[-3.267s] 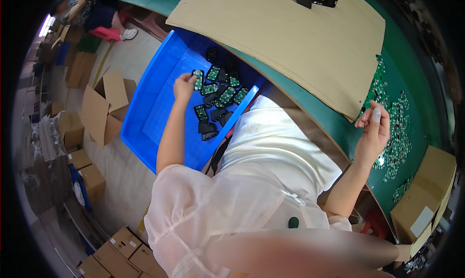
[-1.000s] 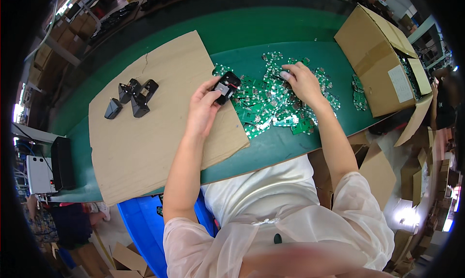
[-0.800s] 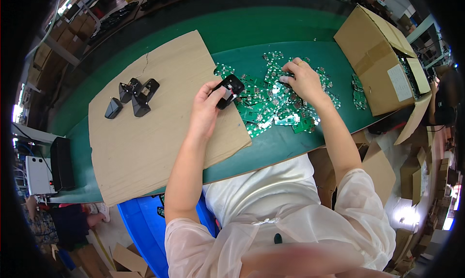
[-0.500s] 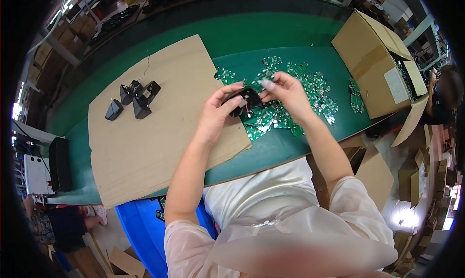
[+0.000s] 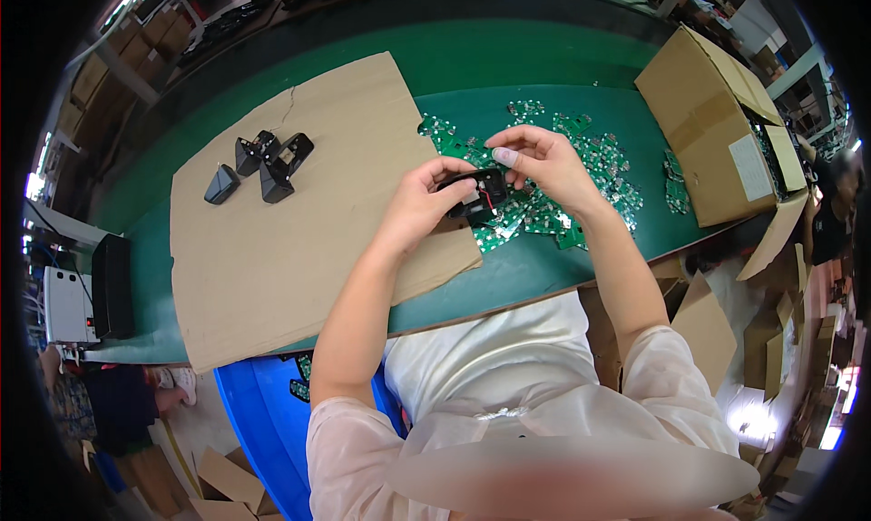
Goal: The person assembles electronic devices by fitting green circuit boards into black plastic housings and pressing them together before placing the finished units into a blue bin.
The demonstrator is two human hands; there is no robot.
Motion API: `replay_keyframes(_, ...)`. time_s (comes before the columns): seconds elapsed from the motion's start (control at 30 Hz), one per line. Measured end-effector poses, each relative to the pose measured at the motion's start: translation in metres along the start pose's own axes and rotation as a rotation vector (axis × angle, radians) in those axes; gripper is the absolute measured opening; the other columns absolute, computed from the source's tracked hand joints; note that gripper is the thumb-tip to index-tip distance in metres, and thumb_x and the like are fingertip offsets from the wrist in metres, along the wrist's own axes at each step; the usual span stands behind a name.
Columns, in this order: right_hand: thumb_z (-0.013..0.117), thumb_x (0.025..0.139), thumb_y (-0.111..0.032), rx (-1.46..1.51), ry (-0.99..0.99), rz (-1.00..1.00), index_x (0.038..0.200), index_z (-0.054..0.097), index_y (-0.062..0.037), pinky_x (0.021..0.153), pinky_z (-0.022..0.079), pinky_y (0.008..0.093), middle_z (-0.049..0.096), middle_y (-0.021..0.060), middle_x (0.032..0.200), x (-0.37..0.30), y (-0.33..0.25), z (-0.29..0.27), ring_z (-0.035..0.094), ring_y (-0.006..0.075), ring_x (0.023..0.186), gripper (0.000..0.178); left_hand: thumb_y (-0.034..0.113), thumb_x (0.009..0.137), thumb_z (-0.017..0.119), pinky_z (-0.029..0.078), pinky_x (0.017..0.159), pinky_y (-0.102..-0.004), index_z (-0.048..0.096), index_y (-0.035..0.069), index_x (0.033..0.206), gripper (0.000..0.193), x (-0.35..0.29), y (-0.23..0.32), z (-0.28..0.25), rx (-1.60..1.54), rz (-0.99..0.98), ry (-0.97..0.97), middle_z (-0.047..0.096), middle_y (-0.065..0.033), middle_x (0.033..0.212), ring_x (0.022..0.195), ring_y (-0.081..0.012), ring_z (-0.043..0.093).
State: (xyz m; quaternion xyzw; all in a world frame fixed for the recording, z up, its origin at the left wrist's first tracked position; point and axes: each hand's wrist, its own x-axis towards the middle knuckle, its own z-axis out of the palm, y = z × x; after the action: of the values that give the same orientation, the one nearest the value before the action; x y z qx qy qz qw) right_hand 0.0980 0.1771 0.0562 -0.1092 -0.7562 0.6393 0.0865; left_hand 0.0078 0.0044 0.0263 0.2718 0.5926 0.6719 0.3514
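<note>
My left hand (image 5: 422,199) grips a black plastic housing (image 5: 491,187), thumb on its inner side. The hollow inside faces up, with a short red wire and a pale part in it. Just beyond the housing's right end is my right hand (image 5: 553,167), thumb and forefinger close together in a pinch. Anything between those fingertips is too small or hidden to make out. Under and behind both hands lies a loose spread of green circuit boards (image 5: 612,172). Several black angular housings (image 5: 275,184) rest together on a cardboard sheet (image 5: 272,276) at the left.
An open cardboard box (image 5: 694,113) stands on the right of the green table (image 5: 445,296), dark contents showing at its mouth. Below the table's front edge sits a blue bin (image 5: 263,430) with some boards. A white device (image 5: 68,303) is at the far left. Other people are partly visible at both sides.
The black housing has tipped so its inside shows more openly. My right hand's fingers have shifted above its right end. The whole view has moved slightly.
</note>
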Motion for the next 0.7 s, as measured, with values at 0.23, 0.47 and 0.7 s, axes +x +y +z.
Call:
replay_keyframes(0.23,0.058,0.084,-0.009,-0.332,0.057,0.103,0.094,0.058,0.0004,0.055,0.047,0.0214,0.059,0.0032,0.076,0.0,0.004,-0.005,0.056,0.0088,0.059,0.013,0.011,0.089,0.051,0.052,0.07,-0.0284,0.044,-0.001,0.103,0.02,0.003,-0.005,0.001,-0.148,-0.044,0.091,0.062,-0.0157,0.092,0.079,-0.0197,0.064)
replay_keyframes(0.47,0.062,0.083,-0.013,0.279,0.31,-0.111,0.091,0.056,-0.0029,0.062,0.044,0.0215,0.059,0.0033,0.081,-0.028,0.011,0.021,0.057,0.0097,0.074,0.014,0.01,0.091,0.045,0.055,0.069,-0.032,0.038,-0.003,0.105,0.021,0.007,-0.009,-0.002,-0.225,0.008,0.258,0.061,-0.0206,0.093,0.077,-0.0261,0.065)
replay_keyframes(0.7,0.061,0.084,-0.013,0.508,0.212,-0.094,0.091,0.055,-0.0026,0.061,0.043,0.0205,0.059,0.0031,0.078,-0.029,0.005,0.051,0.055,0.0086,0.07,0.014,0.008,0.089,0.047,0.052,0.063,-0.0283,0.04,0.001,0.107,0.02,0.003,-0.006,0.004,-0.162,0.022,0.24,0.062,-0.0139,0.086,0.073,-0.0201,0.065)
